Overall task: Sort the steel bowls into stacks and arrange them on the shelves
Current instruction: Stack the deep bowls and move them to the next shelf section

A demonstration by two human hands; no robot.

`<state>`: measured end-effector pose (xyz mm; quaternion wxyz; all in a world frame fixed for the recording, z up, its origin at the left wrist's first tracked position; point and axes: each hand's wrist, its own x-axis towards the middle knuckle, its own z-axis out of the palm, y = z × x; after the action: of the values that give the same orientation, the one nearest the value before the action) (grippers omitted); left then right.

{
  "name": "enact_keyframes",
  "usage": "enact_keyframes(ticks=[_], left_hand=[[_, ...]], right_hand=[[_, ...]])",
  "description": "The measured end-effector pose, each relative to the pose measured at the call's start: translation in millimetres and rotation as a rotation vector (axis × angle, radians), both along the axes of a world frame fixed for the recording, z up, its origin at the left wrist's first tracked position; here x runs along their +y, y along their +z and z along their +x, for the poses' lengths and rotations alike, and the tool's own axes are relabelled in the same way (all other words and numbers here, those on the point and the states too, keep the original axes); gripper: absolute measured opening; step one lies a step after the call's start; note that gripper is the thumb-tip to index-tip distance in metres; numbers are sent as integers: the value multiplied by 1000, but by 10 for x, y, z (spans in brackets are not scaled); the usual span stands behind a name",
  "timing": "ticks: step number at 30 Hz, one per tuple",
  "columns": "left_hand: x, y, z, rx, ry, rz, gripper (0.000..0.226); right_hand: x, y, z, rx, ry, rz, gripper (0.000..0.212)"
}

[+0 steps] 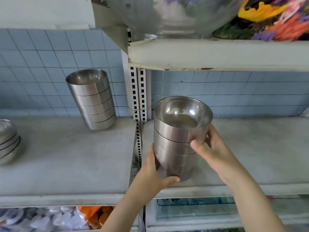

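Observation:
A stack of several steel bowls (pixel 177 139) stands at the left end of the right shelf (pixel 259 148), near its front edge. My left hand (pixel 155 174) grips the stack low on its left side, thumb at the base. My right hand (pixel 212 149) holds the upper bowls on the right side. A second stack of steel bowls (pixel 93 101) stands at the back of the left shelf (pixel 66 156), against the tiled wall. A third, shorter stack of wider steel bowls (pixel 8 141) sits at the far left edge, partly cut off.
A slotted metal upright (pixel 138 94) divides the two shelves. An upper shelf (pixel 217 54) overhangs the right bay, carrying a large glass bowl (pixel 175 14) and colourful artificial flowers (pixel 275 19). Below are packaged goods (pixel 50 218) and a blue plastic tray (pixel 192 201).

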<state>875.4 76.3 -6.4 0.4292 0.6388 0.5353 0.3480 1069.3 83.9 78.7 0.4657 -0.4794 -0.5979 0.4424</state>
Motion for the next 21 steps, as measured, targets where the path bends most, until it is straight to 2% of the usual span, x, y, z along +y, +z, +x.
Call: enact_keyframes(ticks=[3,13,16,21], left_hand=[[41,-63,20,6,21,19,123],[432,-109,70,1,52,89,112],[668,-93,88,-9,56,94,98],[1107,-77,142,-18,51,87,105]], right_hand=[[32,-44,23,-25,-4,102,93],[527,-150,51,-21,27,145,84],[801,-154,76,-29,21,164,96],[1306,-131,143,-56,40,180,100]])
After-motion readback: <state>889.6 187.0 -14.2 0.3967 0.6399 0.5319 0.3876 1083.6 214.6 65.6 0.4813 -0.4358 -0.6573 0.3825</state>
